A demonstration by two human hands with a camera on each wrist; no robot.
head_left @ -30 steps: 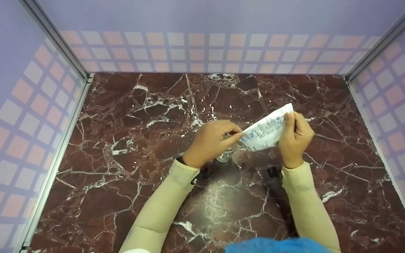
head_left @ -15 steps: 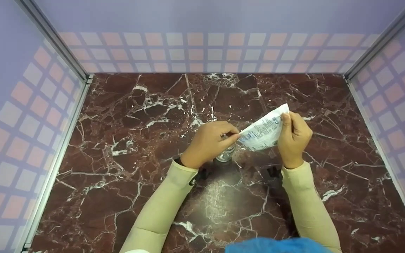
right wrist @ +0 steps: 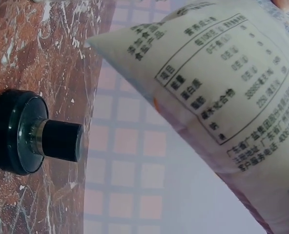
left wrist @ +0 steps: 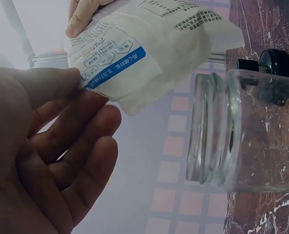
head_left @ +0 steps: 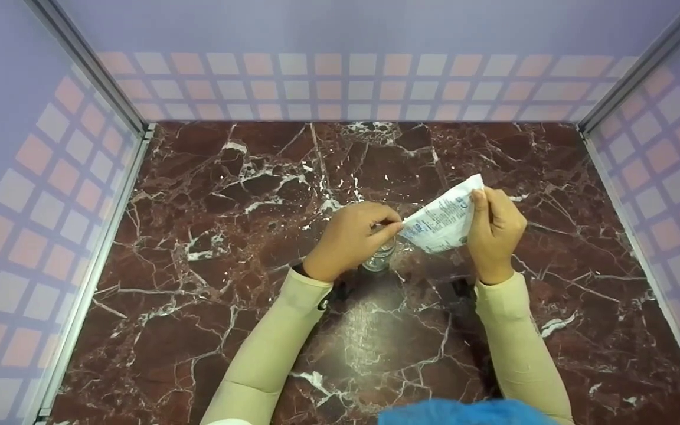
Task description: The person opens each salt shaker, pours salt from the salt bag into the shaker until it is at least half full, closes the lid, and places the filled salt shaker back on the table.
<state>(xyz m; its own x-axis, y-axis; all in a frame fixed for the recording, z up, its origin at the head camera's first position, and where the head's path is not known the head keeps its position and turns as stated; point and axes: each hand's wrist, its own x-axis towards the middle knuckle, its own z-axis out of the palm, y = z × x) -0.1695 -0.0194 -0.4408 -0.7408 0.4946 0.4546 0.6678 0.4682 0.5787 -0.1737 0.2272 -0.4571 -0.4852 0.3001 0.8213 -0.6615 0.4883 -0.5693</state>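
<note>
A white printed bag of salt [head_left: 437, 223] hangs tilted between my two hands, above the table. My left hand [head_left: 352, 239] pinches its left corner between thumb and forefinger; the other fingers curl loosely below in the left wrist view. At the opposite end my right hand [head_left: 495, 230] grips the bag, thumb on the printed side. Under the bag and beside my left hand stands an uncapped clear glass jar [head_left: 379, 260], partly hidden in the head view. Its threaded neck [left wrist: 210, 129] shows in the left wrist view. Nothing shows the bag's contents.
A black round lid with a knob [right wrist: 25, 131] lies on the marbled red-brown table [head_left: 198, 342]. White specks [head_left: 356, 188] are scattered beyond the hands. Purple tiled panels [head_left: 340, 82] close off the back and both sides.
Both hands and the bag have shifted slightly left since a second ago. My grip on the bag looks the same, and the jar stays in place.
</note>
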